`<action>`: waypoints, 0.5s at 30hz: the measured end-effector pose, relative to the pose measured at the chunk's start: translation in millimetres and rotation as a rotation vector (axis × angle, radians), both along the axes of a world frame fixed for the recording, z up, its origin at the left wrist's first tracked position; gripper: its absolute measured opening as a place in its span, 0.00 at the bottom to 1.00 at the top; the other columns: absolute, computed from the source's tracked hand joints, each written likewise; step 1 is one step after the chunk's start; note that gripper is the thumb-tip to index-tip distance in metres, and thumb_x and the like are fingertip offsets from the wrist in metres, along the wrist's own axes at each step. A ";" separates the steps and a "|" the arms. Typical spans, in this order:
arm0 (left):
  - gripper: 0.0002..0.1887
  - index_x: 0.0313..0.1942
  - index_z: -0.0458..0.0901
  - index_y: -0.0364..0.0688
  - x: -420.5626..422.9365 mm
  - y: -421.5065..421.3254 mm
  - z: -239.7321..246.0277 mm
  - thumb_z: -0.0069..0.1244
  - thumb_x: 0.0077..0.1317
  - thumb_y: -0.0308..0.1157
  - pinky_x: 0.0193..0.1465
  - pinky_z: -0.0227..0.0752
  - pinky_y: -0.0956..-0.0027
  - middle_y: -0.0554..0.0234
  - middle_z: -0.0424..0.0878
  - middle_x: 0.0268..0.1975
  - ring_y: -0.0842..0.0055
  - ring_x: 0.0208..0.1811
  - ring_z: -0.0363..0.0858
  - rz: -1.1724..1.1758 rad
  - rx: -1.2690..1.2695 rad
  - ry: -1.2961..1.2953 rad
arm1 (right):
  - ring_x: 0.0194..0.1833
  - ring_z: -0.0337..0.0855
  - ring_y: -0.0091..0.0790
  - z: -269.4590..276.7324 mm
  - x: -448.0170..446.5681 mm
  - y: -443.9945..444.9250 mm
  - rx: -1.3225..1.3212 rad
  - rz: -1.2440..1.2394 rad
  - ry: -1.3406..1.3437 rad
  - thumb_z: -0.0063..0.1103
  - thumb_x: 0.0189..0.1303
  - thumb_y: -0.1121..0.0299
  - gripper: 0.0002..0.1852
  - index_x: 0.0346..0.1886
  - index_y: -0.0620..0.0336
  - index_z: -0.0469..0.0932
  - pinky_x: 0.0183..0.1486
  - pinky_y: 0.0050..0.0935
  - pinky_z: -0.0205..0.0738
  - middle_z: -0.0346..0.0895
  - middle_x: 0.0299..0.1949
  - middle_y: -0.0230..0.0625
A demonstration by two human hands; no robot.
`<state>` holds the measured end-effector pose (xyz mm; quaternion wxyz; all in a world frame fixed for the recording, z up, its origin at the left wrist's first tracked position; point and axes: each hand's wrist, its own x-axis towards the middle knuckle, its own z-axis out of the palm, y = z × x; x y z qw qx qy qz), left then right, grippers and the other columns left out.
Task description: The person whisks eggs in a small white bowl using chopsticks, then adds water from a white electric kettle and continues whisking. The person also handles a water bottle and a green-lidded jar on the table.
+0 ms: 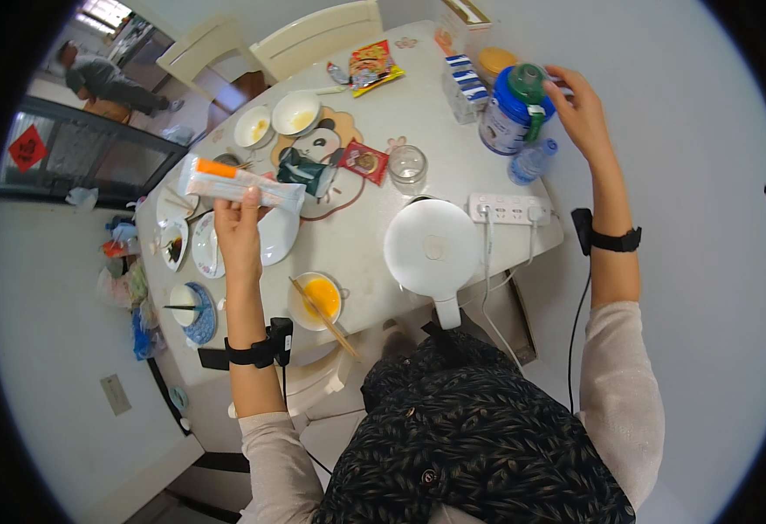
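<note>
My left hand (239, 226) grips a long white plastic packet (252, 187) with an orange patch, held above the plates at the table's left side. My right hand (576, 108) is at the far right corner, its fingertips against the side of a green lidded bottle (527, 85) with a strap. Whether those fingers grip the bottle or only touch it is not plain. The bottle stands on or directly in front of a blue-lidded tin (504, 121). Close by are a small water bottle (532, 162), a striped carton pack (466, 88) and a jar with an orange lid (497, 60).
A white kettle (432, 249) stands near the table edge beside a power strip (510, 209) with trailing cords. Chopsticks rest across a bowl of beaten egg (320, 298). A glass jar (407, 169), a red packet (364, 162) and bowls (296, 112) are mid-table. A person (111, 82) is in the background.
</note>
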<state>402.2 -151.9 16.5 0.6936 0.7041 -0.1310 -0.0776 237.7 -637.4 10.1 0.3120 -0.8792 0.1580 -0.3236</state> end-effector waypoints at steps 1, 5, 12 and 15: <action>0.16 0.58 0.71 0.35 -1.8 -12.9 -1.5 0.50 0.75 0.31 0.52 0.80 0.68 0.51 0.85 0.53 0.71 0.53 0.85 -0.091 0.028 -0.092 | 0.47 0.84 0.35 10.8 0.3 3.6 -0.028 0.085 -0.045 0.61 0.68 0.63 0.17 0.56 0.61 0.80 0.47 0.31 0.78 0.82 0.49 0.42; 0.13 0.52 0.78 0.30 -15.8 -56.2 3.1 0.52 0.71 0.27 0.51 0.78 0.70 0.51 0.88 0.47 0.74 0.46 0.86 -0.282 0.204 -0.371 | 0.48 0.82 0.33 48.2 -9.9 21.7 -0.002 0.134 -0.016 0.61 0.68 0.62 0.18 0.57 0.59 0.79 0.48 0.29 0.77 0.82 0.50 0.37; 0.14 0.49 0.83 0.43 -65.4 -109.1 13.7 0.57 0.62 0.24 0.42 0.79 0.63 0.54 0.87 0.42 0.58 0.40 0.86 -0.472 0.412 -0.705 | 0.48 0.78 0.30 62.1 -30.5 132.3 0.250 0.730 0.274 0.76 0.53 0.65 0.36 0.67 0.54 0.72 0.49 0.28 0.74 0.75 0.59 0.33; 0.16 0.51 0.83 0.46 -75.7 -113.9 13.5 0.57 0.61 0.26 0.43 0.78 0.61 0.55 0.87 0.42 0.56 0.40 0.84 -0.502 0.457 -0.679 | 0.45 0.81 0.34 56.0 -20.6 164.7 0.202 0.784 0.193 0.73 0.55 0.72 0.29 0.62 0.57 0.76 0.46 0.27 0.76 0.78 0.54 0.37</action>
